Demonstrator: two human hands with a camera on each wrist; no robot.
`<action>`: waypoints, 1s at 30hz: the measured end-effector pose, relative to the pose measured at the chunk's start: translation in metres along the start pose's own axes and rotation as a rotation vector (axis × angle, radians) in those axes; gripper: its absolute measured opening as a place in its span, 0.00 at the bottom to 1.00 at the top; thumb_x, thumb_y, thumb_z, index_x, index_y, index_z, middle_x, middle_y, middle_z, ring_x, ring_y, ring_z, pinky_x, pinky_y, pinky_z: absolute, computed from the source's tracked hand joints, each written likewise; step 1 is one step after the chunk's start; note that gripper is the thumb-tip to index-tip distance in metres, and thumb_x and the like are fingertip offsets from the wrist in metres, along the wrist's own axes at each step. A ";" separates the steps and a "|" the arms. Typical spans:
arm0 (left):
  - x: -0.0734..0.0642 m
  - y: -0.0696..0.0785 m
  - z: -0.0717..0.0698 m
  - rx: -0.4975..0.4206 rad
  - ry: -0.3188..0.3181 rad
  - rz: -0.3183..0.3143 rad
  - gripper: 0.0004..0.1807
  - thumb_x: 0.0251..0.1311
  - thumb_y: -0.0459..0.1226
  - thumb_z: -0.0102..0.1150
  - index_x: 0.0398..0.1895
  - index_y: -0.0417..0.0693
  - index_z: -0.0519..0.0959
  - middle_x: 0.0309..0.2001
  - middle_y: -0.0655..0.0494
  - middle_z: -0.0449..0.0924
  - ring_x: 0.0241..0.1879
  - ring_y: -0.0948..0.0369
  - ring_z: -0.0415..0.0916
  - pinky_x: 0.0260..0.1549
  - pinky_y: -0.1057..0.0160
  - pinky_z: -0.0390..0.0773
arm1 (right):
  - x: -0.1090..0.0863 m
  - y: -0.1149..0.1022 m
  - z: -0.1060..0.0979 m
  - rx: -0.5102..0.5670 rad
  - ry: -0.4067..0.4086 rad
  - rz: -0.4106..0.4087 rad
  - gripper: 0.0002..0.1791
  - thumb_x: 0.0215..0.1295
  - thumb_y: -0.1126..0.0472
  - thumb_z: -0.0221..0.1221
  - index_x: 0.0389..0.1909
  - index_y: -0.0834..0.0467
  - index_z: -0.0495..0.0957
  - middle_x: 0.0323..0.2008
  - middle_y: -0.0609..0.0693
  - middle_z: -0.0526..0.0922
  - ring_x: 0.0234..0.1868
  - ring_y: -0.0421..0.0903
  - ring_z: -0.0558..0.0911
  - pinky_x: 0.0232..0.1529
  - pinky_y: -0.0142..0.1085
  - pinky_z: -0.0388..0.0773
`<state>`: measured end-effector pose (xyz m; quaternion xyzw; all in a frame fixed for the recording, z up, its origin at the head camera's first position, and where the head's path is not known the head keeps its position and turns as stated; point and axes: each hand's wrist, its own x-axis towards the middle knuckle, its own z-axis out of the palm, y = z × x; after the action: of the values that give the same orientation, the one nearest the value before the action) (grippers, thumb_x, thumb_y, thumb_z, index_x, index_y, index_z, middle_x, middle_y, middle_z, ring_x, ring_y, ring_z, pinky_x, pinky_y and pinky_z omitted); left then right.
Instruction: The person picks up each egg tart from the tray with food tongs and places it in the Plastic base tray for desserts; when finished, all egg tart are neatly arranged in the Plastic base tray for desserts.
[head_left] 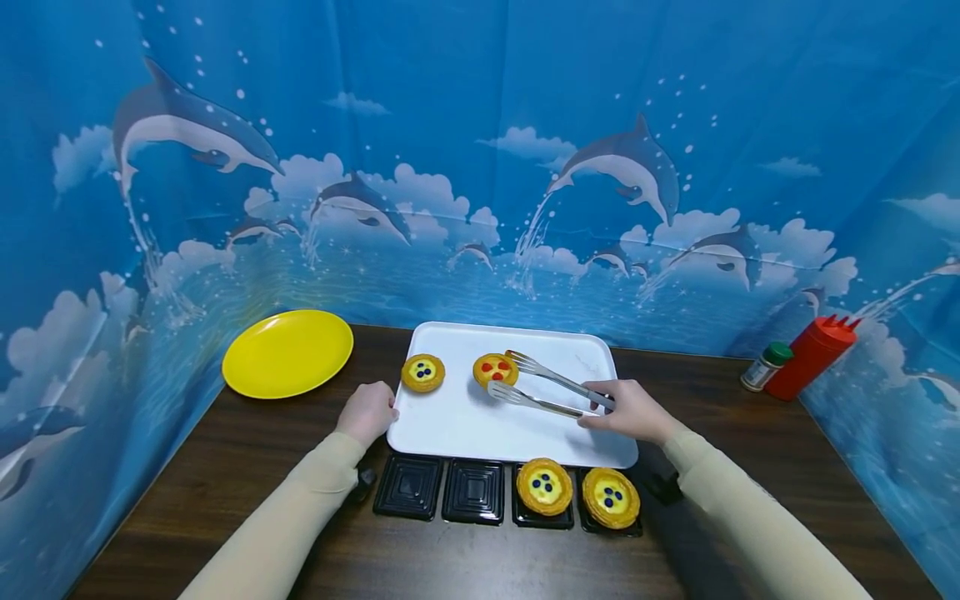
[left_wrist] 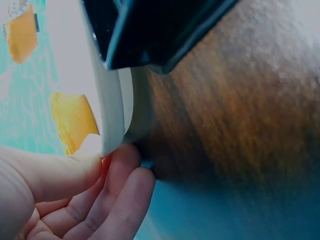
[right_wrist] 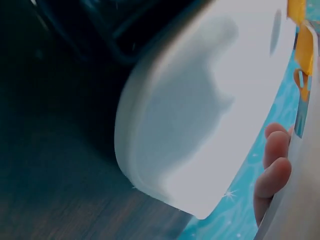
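Note:
In the head view my right hand (head_left: pixel 633 408) holds metal tongs (head_left: pixel 555 379) over the white tray (head_left: pixel 465 433). The tong tips lie on either side of an egg tart with red pieces on top (head_left: pixel 496 367); I cannot tell how firmly they press it. My left hand (left_wrist: pixel 95 195) pinches the tray's rim at its left side, thumb above and fingers below. Near it on the tray sits a tart with dark berries (head_left: pixel 422 372). In the right wrist view, curled fingers (right_wrist: pixel 275 172) of the right hand show beside a tong arm.
A row of black plastic trays stands along the white tray's front; the two at left are bare (head_left: pixel 408 487), and the others hold berry tarts (head_left: pixel 543 487). The yellow plate (head_left: pixel 288 354) is at back left. A red squeeze bottle (head_left: pixel 813 357) and a green-capped shaker (head_left: pixel 765 367) stand at right.

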<state>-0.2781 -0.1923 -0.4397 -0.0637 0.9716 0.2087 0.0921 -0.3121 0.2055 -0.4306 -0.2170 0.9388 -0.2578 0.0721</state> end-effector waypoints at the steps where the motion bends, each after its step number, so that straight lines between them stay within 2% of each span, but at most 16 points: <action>1: 0.000 0.000 0.000 0.002 0.000 -0.002 0.04 0.58 0.32 0.62 0.30 0.37 0.81 0.25 0.50 0.77 0.25 0.56 0.71 0.28 0.62 0.72 | -0.003 -0.001 0.000 0.000 0.003 -0.006 0.35 0.51 0.49 0.69 0.58 0.63 0.74 0.39 0.52 0.84 0.34 0.45 0.75 0.30 0.35 0.73; 5: 0.000 0.000 -0.001 -0.003 -0.004 -0.009 0.04 0.58 0.31 0.62 0.30 0.37 0.81 0.24 0.49 0.77 0.25 0.56 0.71 0.28 0.61 0.72 | -0.018 -0.007 -0.002 0.030 0.017 -0.008 0.35 0.51 0.49 0.69 0.58 0.64 0.74 0.41 0.54 0.84 0.34 0.45 0.76 0.32 0.34 0.74; 11: 0.000 -0.001 0.001 -0.012 -0.009 -0.003 0.04 0.58 0.31 0.61 0.30 0.37 0.82 0.24 0.50 0.76 0.25 0.56 0.71 0.28 0.62 0.73 | -0.040 -0.017 -0.003 0.028 0.036 0.009 0.36 0.51 0.47 0.69 0.57 0.64 0.74 0.37 0.51 0.83 0.29 0.42 0.74 0.24 0.32 0.71; 17: 0.000 0.000 0.002 -0.008 -0.010 0.010 0.04 0.58 0.31 0.62 0.31 0.36 0.81 0.24 0.50 0.76 0.25 0.56 0.71 0.29 0.61 0.73 | -0.064 -0.024 0.000 0.032 0.069 0.053 0.35 0.51 0.47 0.69 0.56 0.64 0.75 0.33 0.47 0.81 0.26 0.41 0.73 0.22 0.31 0.71; 24: -0.001 0.000 0.001 -0.002 -0.010 0.014 0.05 0.59 0.32 0.61 0.33 0.36 0.82 0.24 0.49 0.77 0.25 0.56 0.71 0.28 0.61 0.73 | -0.082 -0.030 0.004 0.023 0.083 0.079 0.35 0.50 0.47 0.69 0.56 0.63 0.76 0.29 0.46 0.78 0.17 0.39 0.68 0.17 0.30 0.66; 30: -0.001 0.000 0.001 0.029 0.018 0.039 0.06 0.58 0.32 0.61 0.33 0.34 0.82 0.26 0.48 0.79 0.24 0.56 0.71 0.26 0.61 0.72 | -0.095 -0.038 0.008 0.022 0.094 0.105 0.35 0.49 0.46 0.69 0.55 0.62 0.77 0.32 0.47 0.79 0.22 0.39 0.71 0.17 0.30 0.67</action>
<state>-0.2771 -0.1918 -0.4403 -0.0453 0.9763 0.1958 0.0800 -0.2112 0.2152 -0.4155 -0.1543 0.9483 -0.2740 0.0437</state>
